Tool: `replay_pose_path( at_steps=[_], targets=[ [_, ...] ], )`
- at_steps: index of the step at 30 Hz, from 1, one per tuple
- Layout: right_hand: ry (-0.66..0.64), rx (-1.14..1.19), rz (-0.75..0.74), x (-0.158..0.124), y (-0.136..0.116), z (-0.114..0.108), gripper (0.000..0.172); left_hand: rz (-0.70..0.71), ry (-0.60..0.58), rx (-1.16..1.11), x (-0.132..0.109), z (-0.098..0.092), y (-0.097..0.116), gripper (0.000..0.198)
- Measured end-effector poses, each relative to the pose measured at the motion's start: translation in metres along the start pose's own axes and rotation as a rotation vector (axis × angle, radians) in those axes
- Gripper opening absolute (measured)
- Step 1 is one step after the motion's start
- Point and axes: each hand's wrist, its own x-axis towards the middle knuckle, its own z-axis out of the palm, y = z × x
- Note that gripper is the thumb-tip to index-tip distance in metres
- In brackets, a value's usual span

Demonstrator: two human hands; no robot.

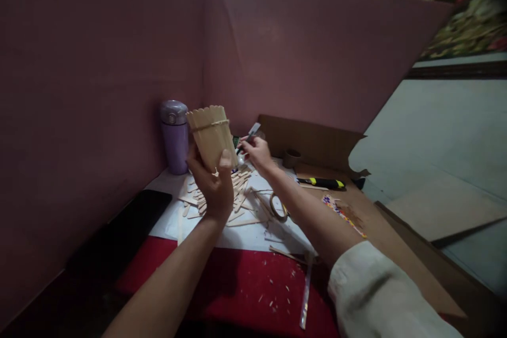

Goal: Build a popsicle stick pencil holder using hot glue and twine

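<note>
My left hand is closed around a craft-stick cup, raised and slightly tilted, with my thumb on its near side. The cup is made of upright wooden sticks with rounded tops, and a band of twine circles it near the rim. To its right, my right hand pinches a slim dark tool with a pale grey end; its exact kind is unclear. Loose craft sticks lie heaped below both hands on white paper.
A purple tumbler stands at the left, near a dark flat object. A tape roll, a black-and-yellow cutter and a small brown cup lie rightward. Cardboard and red cloth cover the surface.
</note>
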Motion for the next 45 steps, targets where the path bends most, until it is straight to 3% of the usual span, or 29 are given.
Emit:
replay_pose_path(
  at_steps=[3,6,9,12,14,17,19,21,23,26,29,32,36,37,39,42,45],
  targets=[
    [0.231,-0.057,-0.002,-0.016,-0.001,-0.05,0.034,-0.112,-0.127,0.392,-0.005,0.004,-0.012,0.067],
    [0.354,-0.098,-0.038,-0.054,-0.002,-0.086,0.036,-0.185,-0.451,0.86,-0.021,0.009,-0.026,0.073],
    [0.272,-0.146,-0.013,-0.095,0.002,-0.098,0.033,-0.054,-0.618,1.107,-0.034,0.01,-0.036,0.06],
    [0.18,-0.198,0.019,-0.126,0.008,-0.094,0.031,0.074,-0.682,1.244,-0.038,0.007,-0.041,0.045],
    [0.15,-0.223,0.03,-0.139,0.01,-0.089,0.03,0.156,-0.656,1.183,-0.036,0.005,-0.04,0.044],
    [0.101,-0.237,0.026,-0.15,0.01,-0.084,0.028,0.231,-0.609,0.747,-0.032,0.005,-0.034,0.037],
    [0.051,-0.236,0.016,-0.153,0.008,-0.083,0.028,0.055,-0.646,0.375,-0.03,0.007,-0.028,0.038],
    [0.001,-0.22,0.008,-0.156,0.008,-0.083,0.028,-0.233,-0.712,0.072,-0.03,0.009,-0.024,0.043],
    [-0.038,-0.191,0.006,-0.158,0.009,-0.083,0.029,-0.486,-0.772,-0.132,-0.031,0.01,-0.022,0.045],
    [-0.069,-0.173,-0.01,-0.159,0.01,-0.078,0.03,-0.663,-0.78,-0.292,-0.035,0.012,-0.021,0.039],
    [-0.022,-0.304,-0.072,-0.162,0.011,-0.071,0.027,-0.706,-0.682,-0.337,-0.038,0.013,-0.022,0.037],
    [0.057,-0.584,-0.209,-0.165,0.014,-0.069,0.023,-0.721,-0.536,-0.33,-0.027,0.011,-0.024,0.029],
    [0.142,-0.833,-0.293,-0.166,0.017,-0.076,0.026,-0.551,-0.127,-0.292,-0.001,0.006,-0.023,0.017],
    [0.181,-0.823,-0.275,-0.164,0.016,-0.079,0.026,-0.521,-0.104,-0.27,0.002,0.006,-0.023,0.015],
    [0.254,-0.739,-0.212,-0.16,0.012,-0.081,0.027,-0.506,-0.185,-0.232,-0.002,0.008,-0.022,0.017],
    [0.264,-0.558,-0.1,-0.156,0.009,-0.082,0.028,-0.479,-0.412,-0.131,-0.024,0.013,-0.025,0.026],
    [0.247,-0.369,-0.017,-0.156,0.015,-0.083,0.021,-0.353,-0.67,0.098,-0.041,0.014,-0.03,0.022]
  ],
)
